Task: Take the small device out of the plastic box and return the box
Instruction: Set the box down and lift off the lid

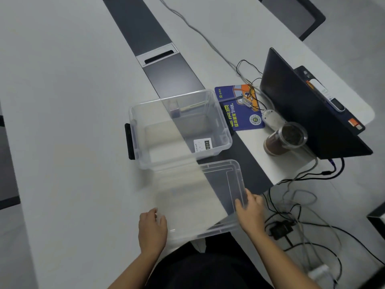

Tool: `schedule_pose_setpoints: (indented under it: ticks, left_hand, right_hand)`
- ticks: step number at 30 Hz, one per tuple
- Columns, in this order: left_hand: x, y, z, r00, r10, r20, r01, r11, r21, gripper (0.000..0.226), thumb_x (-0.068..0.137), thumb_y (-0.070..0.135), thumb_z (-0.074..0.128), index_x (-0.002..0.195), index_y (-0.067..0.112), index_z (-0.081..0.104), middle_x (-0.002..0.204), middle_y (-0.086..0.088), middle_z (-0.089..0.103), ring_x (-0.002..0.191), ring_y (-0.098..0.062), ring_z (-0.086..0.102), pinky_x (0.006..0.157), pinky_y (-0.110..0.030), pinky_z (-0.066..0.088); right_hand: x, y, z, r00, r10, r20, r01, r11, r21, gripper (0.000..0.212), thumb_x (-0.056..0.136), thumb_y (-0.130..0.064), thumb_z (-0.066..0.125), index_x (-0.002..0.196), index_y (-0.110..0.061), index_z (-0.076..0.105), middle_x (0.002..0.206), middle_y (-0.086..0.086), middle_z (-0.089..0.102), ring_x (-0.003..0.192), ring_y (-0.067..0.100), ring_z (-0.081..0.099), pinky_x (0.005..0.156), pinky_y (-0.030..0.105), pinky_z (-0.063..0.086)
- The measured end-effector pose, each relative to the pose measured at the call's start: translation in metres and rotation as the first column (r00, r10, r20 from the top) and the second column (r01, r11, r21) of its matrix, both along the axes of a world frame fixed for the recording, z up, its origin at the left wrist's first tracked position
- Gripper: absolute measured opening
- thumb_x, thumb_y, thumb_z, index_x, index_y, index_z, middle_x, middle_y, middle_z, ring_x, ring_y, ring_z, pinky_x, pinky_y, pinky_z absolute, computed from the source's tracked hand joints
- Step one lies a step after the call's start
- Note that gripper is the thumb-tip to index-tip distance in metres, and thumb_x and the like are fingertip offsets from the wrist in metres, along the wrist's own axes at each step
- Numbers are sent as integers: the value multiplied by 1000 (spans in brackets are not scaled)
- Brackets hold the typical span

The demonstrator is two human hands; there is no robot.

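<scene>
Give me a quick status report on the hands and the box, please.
Both hands, left hand and right hand, hold lid. Plastic box open. Nothing blocking.

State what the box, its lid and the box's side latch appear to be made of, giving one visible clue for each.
Box: clear, glossy plastic; the table shows through its walls.
Lid, held by the left hand and right hand: the same see-through plastic, slightly frosted, with moulded ridges.
Side latch: opaque black, matte, probably harder plastic.
</scene>
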State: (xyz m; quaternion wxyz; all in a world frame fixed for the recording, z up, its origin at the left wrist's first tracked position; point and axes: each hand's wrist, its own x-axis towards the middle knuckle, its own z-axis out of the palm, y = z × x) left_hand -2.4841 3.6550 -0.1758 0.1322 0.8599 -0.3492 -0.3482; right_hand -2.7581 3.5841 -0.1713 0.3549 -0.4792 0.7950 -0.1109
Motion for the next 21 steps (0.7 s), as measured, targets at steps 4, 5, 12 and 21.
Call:
schedule_pose_setpoints:
  ticks: [4, 5, 12, 21]
  left_hand:
    - [11, -1, -11, 1000, -24, 11, 23, 998, 54, 37, 95, 18, 58, 128, 1, 62, 112, -17, 62, 87, -21, 57, 85, -36, 50]
    - [12, -1, -11, 1000, -12, 2, 12, 999, 52, 41, 94, 16, 59, 134, 4, 59, 115, -15, 62, 92, -24, 61, 86, -34, 48]
    - [11, -24, 13, 991, 131, 14, -129, 985, -114, 47, 99, 27, 54, 141, 9, 51, 134, -14, 56, 115, -25, 58, 94, -37, 46]
    - [32, -105, 48, 834, -165, 526, 442, 771, -460, 50, 98, 33, 52, 142, 10, 53, 157, -24, 36, 149, -40, 28, 116, -52, 27]
  right_hand:
    - [-4, -9, -13, 983, 153, -105, -148, 987, 56, 58, 94, -31, 56, 148, -15, 42, 119, 4, 43, 107, 21, 47, 86, 29, 41]
    - [-5, -10, -16, 972, 187, -140, -177, 981, 76, 59, 94, -32, 56, 148, -15, 42, 123, 7, 46, 112, 23, 46, 89, 32, 43]
    - [3, -29, 0, 989, 129, -68, -130, 991, -19, 65, 90, -28, 61, 150, -17, 37, 135, 10, 44, 123, 27, 45, 99, 39, 42]
    - [66, -149, 85, 891, 453, -39, -387, 710, -589, 33, 97, -19, 53, 130, -14, 57, 124, 3, 53, 108, 15, 55, 88, 31, 52]
